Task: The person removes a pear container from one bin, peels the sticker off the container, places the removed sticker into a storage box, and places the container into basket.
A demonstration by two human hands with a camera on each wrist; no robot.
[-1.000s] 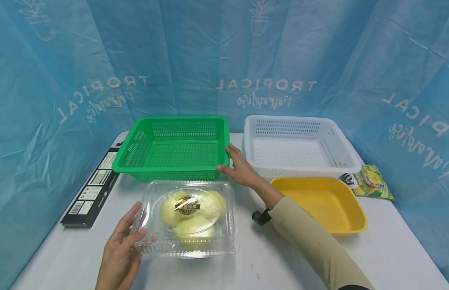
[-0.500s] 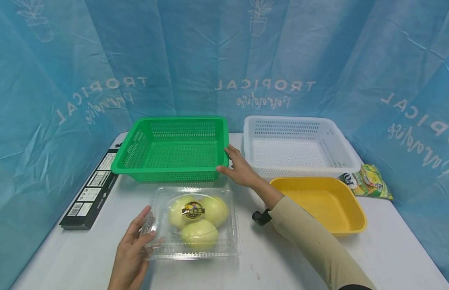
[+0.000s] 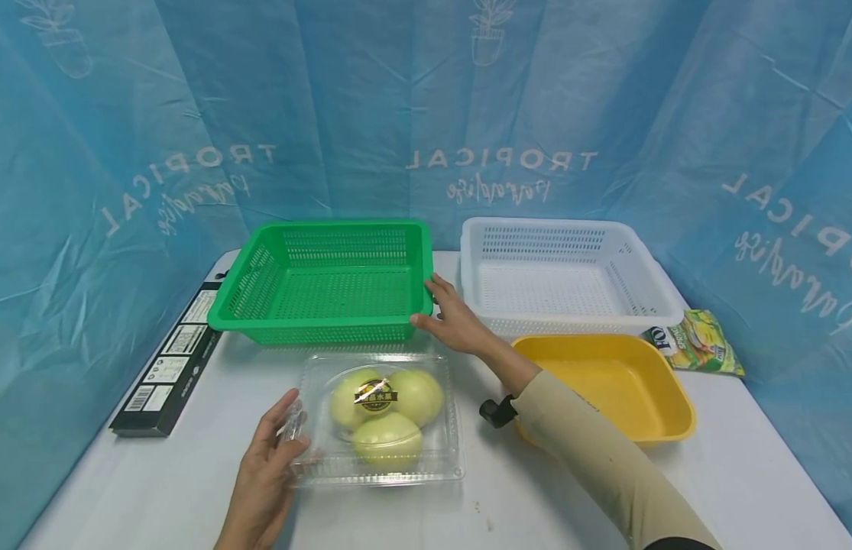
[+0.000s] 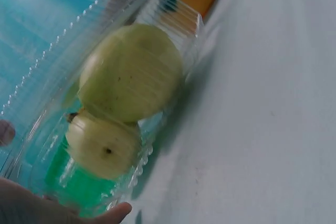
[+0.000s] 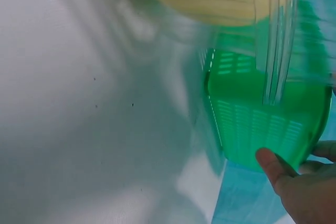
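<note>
A clear plastic clamshell box (image 3: 377, 458) holds three pale yellow-green round fruits (image 3: 387, 441) and bears a dark label (image 3: 376, 395). My left hand (image 3: 264, 466) grips the box by its left side, thumb on the near part of that edge. In the left wrist view the fruits (image 4: 131, 72) show through the plastic, and a shadow falls on the table under the box. Ahead of it stands a green perforated basket (image 3: 343, 334) with nothing in it. My right hand (image 3: 455, 315) grips its front right corner, thumb at the front rim and fingers along the side.
Right of the green basket is a white perforated basket (image 3: 570, 325), with a yellow basin (image 3: 604, 382) in front of it. A colourful snack-like packet (image 3: 706, 344) lies at the far right. Along the left edge lies a long black box (image 3: 167, 367). Blue curtains (image 3: 357, 114) surround the white table.
My left hand has carried the clear box of fruits to the right and changed its tilt, so the fruits show more plainly. My right hand has kept its hold on the green basket.
</note>
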